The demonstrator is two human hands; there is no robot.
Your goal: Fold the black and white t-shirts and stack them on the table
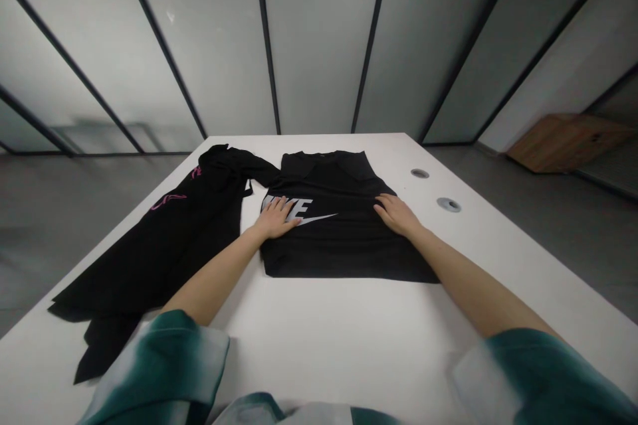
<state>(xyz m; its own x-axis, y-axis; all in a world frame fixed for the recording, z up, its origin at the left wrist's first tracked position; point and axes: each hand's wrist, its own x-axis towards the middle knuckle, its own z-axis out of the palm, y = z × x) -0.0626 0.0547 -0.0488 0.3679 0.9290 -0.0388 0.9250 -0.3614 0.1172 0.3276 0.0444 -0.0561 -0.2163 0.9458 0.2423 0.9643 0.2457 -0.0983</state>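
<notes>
A black T-shirt (333,249) with a large white printed logo lies spread on the white table, its neckline toward the far edge. My left hand (276,218) rests flat on the shirt's left side, fingers stretched over part of the print. On the opposite side, my right hand (397,214) lies on the cloth near the right edge, with its fingers extended. Neither hand grips anything. Left of the shirt is another black garment (199,246) with pink markings; one sleeve of it reaches the T-shirt's upper left.
The white table (339,332) narrows toward a frosted glass partition (319,40) with dark frames. Two round grommets, a far one (419,173) and a nearer one (449,204), sit in the tabletop at right. A wooden box-like piece (563,141) stands on the floor at far right.
</notes>
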